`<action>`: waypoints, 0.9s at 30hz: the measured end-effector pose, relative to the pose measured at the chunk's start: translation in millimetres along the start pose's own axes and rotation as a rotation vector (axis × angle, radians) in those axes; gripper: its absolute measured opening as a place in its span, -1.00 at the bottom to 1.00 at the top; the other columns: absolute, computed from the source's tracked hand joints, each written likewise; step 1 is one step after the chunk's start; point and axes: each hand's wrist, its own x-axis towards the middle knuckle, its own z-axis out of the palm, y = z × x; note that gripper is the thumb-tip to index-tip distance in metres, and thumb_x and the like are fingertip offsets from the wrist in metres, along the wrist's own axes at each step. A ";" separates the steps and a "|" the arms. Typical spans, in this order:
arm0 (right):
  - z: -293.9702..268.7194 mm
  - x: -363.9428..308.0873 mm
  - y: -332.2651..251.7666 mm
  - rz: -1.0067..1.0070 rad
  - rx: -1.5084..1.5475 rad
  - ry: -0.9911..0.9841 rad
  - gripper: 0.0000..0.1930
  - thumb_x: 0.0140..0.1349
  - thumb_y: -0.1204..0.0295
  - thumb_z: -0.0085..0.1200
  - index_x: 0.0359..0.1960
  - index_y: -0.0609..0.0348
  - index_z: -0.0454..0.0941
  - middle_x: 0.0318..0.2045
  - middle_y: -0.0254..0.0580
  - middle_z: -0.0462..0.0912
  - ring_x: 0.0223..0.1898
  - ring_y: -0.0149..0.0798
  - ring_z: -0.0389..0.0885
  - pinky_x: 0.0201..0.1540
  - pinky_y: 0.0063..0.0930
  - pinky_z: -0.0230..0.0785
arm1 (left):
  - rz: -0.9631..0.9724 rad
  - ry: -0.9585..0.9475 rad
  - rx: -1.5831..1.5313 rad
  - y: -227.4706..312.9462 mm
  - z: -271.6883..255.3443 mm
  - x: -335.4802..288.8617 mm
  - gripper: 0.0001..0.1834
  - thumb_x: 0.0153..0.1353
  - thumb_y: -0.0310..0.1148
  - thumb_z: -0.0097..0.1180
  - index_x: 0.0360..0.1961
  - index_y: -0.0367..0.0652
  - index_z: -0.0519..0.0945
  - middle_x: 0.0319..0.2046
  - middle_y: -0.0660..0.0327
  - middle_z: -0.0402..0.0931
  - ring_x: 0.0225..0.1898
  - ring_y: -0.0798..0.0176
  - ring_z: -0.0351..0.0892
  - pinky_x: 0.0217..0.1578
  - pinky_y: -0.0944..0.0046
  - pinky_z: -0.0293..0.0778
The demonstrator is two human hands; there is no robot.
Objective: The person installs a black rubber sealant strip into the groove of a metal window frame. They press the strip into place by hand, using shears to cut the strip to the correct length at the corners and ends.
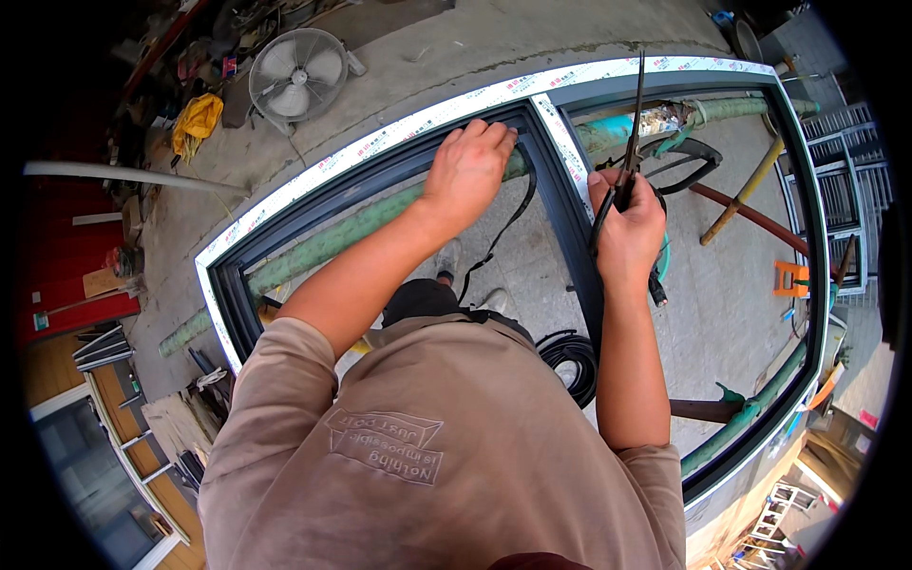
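Note:
In front of me lies a large dark window frame (560, 228) with printed protective film on its outer faces. My left hand (470, 169) is closed, its fingertips pressed at the inner edge of the far bar, near the corner with the divider. From beside those fingertips a thin black rubber strip (503, 228) hangs through the left opening toward the floor. My right hand (632, 223) grips dark scissors (635, 133), the long blades pointing up and away over the right opening. Whether the blades are fully together is hard to tell.
Green pipes (332, 228) run under the frame. A coil of black strip (570, 366) lies on the floor by my feet. Beyond the frame stands a fan (297, 78); an orange stool (790, 279) is at right, and a pale pole (133, 173) juts in from the left.

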 end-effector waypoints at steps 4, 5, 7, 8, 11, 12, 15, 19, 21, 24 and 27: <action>0.7 0.1 5.5 0.008 0.046 -0.001 -0.74 0.38 0.28 0.45 -0.19 0.25 0.74 -0.48 -0.37 0.68 -0.43 -0.51 0.49 -0.29 -0.50 0.40 | -0.018 -0.009 -0.006 2.0 -0.6 -0.6 -0.54 0.26 -0.49 0.15 0.19 -0.25 0.74 -0.06 0.22 0.64 0.05 0.12 0.61 0.04 0.10 0.56; 1.0 0.0 6.0 0.007 0.044 -0.003 -0.74 0.38 0.28 0.45 -0.19 0.25 0.74 -0.48 -0.37 0.68 -0.43 -0.51 0.49 -0.29 -0.50 0.40 | -0.022 -0.025 -0.006 1.9 -1.4 0.3 -0.53 0.26 -0.48 0.15 0.21 -0.25 0.73 -0.06 0.22 0.64 0.05 0.12 0.61 0.03 0.10 0.56; 1.1 0.3 6.3 0.001 0.047 -0.002 -0.73 0.39 0.27 0.46 -0.19 0.25 0.75 -0.46 -0.37 0.70 -0.42 -0.51 0.51 -0.27 -0.50 0.42 | -0.027 -0.038 -0.007 2.9 -2.2 2.5 -0.52 0.26 -0.48 0.15 0.22 -0.25 0.73 -0.06 0.21 0.63 0.05 0.13 0.61 0.02 0.10 0.56; 0.7 -0.1 6.4 -0.002 0.046 -0.001 -0.73 0.39 0.27 0.46 -0.19 0.25 0.75 -0.46 -0.37 0.70 -0.42 -0.51 0.51 -0.27 -0.50 0.42 | -0.036 -0.063 0.009 4.1 -2.3 4.2 -0.51 0.27 -0.48 0.14 0.23 -0.23 0.72 -0.07 0.21 0.63 0.04 0.12 0.61 0.01 0.10 0.56; -0.3 -1.9 4.5 -0.008 0.006 0.008 -0.73 0.39 0.27 0.46 -0.19 0.25 0.74 -0.45 -0.38 0.70 -0.42 -0.51 0.51 -0.27 -0.50 0.42 | -0.036 -0.079 0.045 7.5 -1.0 4.8 -0.50 0.28 -0.47 0.13 0.26 -0.20 0.72 -0.08 0.20 0.61 0.03 0.12 0.61 0.01 0.09 0.56; -0.2 -2.2 1.7 -0.020 0.005 0.013 -0.73 0.39 0.27 0.46 -0.19 0.25 0.74 -0.46 -0.38 0.69 -0.43 -0.52 0.50 -0.28 -0.51 0.41 | -0.031 -0.070 0.066 8.9 -0.4 4.9 -0.49 0.28 -0.46 0.13 0.26 -0.18 0.73 -0.08 0.20 0.60 0.03 0.11 0.61 0.01 0.08 0.56; 0.6 -2.4 0.0 -0.021 0.020 0.011 -0.73 0.38 0.28 0.47 -0.19 0.25 0.73 -0.47 -0.39 0.68 -0.43 -0.53 0.49 -0.29 -0.52 0.40 | -0.062 -0.094 0.100 13.4 -1.4 6.4 -0.49 0.30 -0.45 0.12 0.27 -0.12 0.73 -0.09 0.19 0.58 0.01 0.11 0.60 0.02 0.05 0.56; -2.5 -2.3 -1.3 0.005 -0.010 0.009 -0.73 0.37 0.30 0.48 -0.21 0.26 0.71 -0.49 -0.40 0.67 -0.44 -0.54 0.46 -0.31 -0.53 0.38 | -0.076 -0.136 0.070 14.6 -3.6 7.3 -0.50 0.30 -0.49 0.11 0.26 -0.12 0.74 0.00 0.18 0.61 0.07 0.10 0.60 0.05 0.04 0.56; -3.4 -1.8 -2.8 0.000 -0.012 0.006 -0.74 0.36 0.30 0.48 -0.22 0.25 0.71 -0.49 -0.39 0.67 -0.44 -0.54 0.46 -0.31 -0.53 0.38 | -0.073 -0.057 0.023 11.1 -7.9 -2.3 -0.49 0.27 -0.54 0.15 0.26 -0.13 0.74 0.06 0.20 0.64 0.12 0.08 0.61 0.08 0.04 0.55; -2.1 -3.1 -4.5 0.011 -0.007 0.004 -0.74 0.33 0.32 0.49 -0.23 0.25 0.71 -0.50 -0.36 0.67 -0.45 -0.52 0.47 -0.30 -0.51 0.40 | -0.130 0.013 0.032 6.9 -21.8 -20.9 -0.47 0.22 -0.56 0.21 0.25 -0.14 0.74 0.07 0.23 0.67 0.14 0.06 0.61 0.10 0.04 0.55; -2.5 -1.7 -4.7 0.017 -0.025 0.008 -0.72 0.33 0.32 0.50 -0.23 0.29 0.69 -0.49 -0.32 0.68 -0.44 -0.51 0.50 -0.29 -0.49 0.44 | -0.144 0.065 0.039 3.7 -27.5 -25.7 -0.57 0.20 -0.53 0.28 0.11 -0.10 0.82 -0.07 0.25 0.67 0.00 0.08 0.62 0.03 0.04 0.55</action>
